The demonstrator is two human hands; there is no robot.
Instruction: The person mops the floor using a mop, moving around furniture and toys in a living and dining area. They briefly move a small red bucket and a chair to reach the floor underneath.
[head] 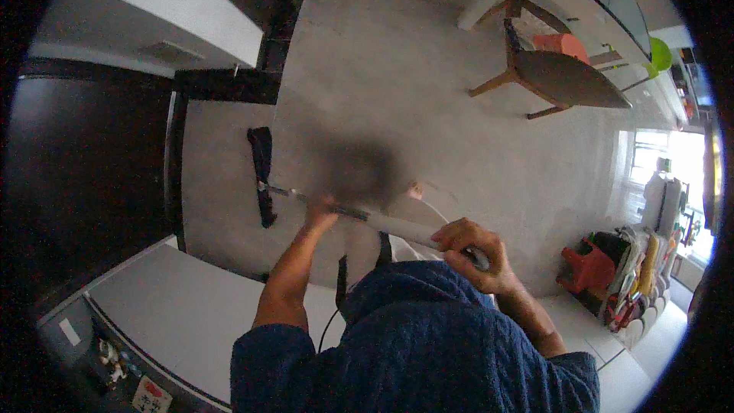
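Observation:
A long-handled floor cleaner, seemingly a stick vacuum or mop [401, 227], lies across the view in front of my body. My right hand [473, 252] is closed around its thick grey handle end. Farther along, my left hand [322, 212] grips the thinner dark part of the pole. At the far left end of the pole, a wide black floor head [261, 178] rests on the grey floor. A dark blurred spot covers the middle of the view and hides part of the floor beside my left hand.
A wooden chair [565, 77] stands at the upper right beside a table, with an orange-red thing near its seat. A red plastic stool [590, 264] and piled household items are at the right. A dark door [92, 166] and a white cabinet [189, 310] are on the left.

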